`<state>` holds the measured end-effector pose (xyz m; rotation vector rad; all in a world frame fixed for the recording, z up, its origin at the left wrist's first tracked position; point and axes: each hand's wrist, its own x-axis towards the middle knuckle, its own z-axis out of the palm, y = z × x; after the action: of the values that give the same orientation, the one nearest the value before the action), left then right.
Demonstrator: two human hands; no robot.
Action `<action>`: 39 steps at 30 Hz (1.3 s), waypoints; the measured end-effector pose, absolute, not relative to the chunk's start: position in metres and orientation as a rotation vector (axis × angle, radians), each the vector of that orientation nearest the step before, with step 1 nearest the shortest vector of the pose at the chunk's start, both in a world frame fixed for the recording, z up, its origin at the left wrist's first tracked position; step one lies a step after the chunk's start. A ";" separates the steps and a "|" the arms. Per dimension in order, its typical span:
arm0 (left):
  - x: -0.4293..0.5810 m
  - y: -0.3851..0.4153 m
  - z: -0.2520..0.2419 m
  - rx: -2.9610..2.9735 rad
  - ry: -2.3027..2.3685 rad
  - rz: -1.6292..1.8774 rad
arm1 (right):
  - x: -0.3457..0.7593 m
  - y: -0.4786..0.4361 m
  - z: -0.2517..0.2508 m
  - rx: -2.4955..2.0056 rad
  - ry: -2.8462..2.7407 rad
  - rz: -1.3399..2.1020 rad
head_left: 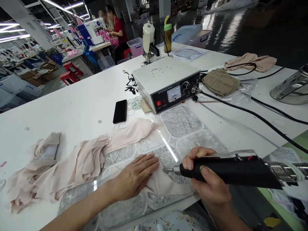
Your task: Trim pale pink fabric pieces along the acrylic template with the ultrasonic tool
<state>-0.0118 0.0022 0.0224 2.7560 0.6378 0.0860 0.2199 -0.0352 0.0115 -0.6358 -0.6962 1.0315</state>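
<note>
Fabric (166,184) is lying flat under my left hand (136,176), a pale pink piece spread on the clear patterned cutting plate (183,122) near the front edge of the table (79,106). My left palm is pressing down with the fingers spread and holding nothing, just pinning the cloth so it is not creeping. My right hand (211,179) is wrapping its grip fully closed around the black handle of the ultrasonic cutter (231,171), thumb on top, and the metal tip is pointing at the fabric just beside my left fingertips (154,160). I am judging that the thing to watch here is that gap: the tip and my fingers are sitting very close, so I am wanting the left hand a touch further back while the cloth stays taut. I am also thinking the handle should be kept low and steady so the tip meets the plate cleanly. The cutter's cable (252,115) is trailing across the table to the white control box (168,83), and I am minding that it is not dragging. A heap of similar pink pieces (79,163) is waiting at my left.
</note>
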 end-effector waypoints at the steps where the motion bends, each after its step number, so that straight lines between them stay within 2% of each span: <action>1: -0.011 0.002 0.023 2.759 0.643 0.081 | 0.220 -0.036 0.012 -0.633 -0.700 1.036; 39: -0.015 -0.004 0.010 2.840 0.612 0.167 | 0.201 -0.017 0.006 -0.702 -0.815 0.898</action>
<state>-0.0151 -0.0036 0.0097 2.8397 0.6118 0.1675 0.2009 -0.0165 0.0064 -0.7020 -0.8147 0.8981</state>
